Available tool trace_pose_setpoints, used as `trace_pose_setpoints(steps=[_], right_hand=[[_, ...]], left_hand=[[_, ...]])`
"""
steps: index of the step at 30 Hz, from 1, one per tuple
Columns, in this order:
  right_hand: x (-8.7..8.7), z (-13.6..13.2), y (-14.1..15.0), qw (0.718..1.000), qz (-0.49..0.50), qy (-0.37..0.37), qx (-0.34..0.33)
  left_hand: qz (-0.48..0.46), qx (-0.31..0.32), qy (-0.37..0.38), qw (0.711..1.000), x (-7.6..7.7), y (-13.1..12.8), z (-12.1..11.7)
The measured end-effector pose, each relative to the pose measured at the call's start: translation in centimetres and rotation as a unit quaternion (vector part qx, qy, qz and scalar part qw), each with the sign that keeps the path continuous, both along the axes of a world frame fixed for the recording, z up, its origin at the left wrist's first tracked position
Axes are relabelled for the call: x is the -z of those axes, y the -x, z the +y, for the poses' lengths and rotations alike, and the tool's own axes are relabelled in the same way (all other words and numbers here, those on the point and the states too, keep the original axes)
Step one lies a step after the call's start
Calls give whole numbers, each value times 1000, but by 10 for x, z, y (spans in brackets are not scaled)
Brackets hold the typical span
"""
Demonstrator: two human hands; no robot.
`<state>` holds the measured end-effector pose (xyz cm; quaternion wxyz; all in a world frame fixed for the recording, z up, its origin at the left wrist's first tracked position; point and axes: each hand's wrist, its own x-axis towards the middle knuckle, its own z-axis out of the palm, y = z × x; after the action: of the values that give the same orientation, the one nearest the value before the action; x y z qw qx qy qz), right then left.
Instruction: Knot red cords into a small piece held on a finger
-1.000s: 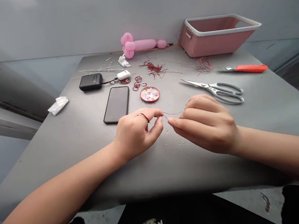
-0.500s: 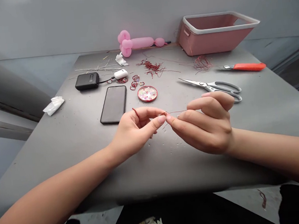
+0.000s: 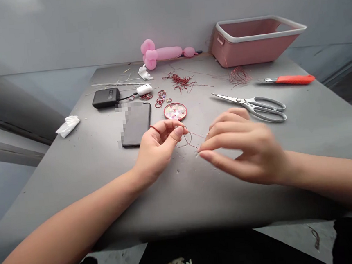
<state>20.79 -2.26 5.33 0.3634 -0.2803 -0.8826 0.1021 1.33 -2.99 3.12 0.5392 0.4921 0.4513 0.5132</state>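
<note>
Red thread (image 3: pixel 190 139) clamped in left fingers (image 3: pixel 175 137), right fingers (image 3: pixel 229 141) blurred, hold unclear, bead dish (image 3: pixel 175 110), phone (image 3: pixel 137 125), scissors (image 3: pixel 240 100) beyond

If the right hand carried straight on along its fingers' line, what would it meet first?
Probably the thin red cord looping from the left hand, then that hand itself, though depth is unclear from one view.

We've got smooth, satin worktop (image 3: pixel 219 204); textile-looking red thread (image 3: pixel 198 135); metal-bladed scissors (image 3: pixel 242 101); smooth matt plastic basket (image 3: pixel 249 51) at far right corner; smooth, rubbery-looking balloon (image 3: pixel 169 53) along far edge; plastic-handled cutter (image 3: pixel 294 80) near right edge; crumpled papery tissue (image 3: pixel 68 126) by left edge.
</note>
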Motion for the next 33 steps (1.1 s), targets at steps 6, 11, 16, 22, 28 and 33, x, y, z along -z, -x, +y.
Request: trace_pose_setpoints(steps=[6, 11, 16, 22, 28, 33], right_hand=[[-28, 21, -17, 889, 92, 448, -3], [-18, 26, -9, 843, 69, 532, -42], [-11, 24, -4, 812, 50, 578, -58], [-10, 31, -5, 775, 19, 628, -74], [-5, 30, -7, 806, 23, 586, -77], [2, 30, -7, 825, 54, 558, -66]], left_hand=[[-28, 91, 20, 995, -8, -5, -10], [-22, 115, 6, 993, -5, -4, -11], [-10, 110, 21, 994, -5, -4, -10], [-33, 131, 61, 989, -8, -5, -12], [-47, 140, 119, 982, -6, -4, -8], [-71, 149, 90, 982, -4, -4, -5]])
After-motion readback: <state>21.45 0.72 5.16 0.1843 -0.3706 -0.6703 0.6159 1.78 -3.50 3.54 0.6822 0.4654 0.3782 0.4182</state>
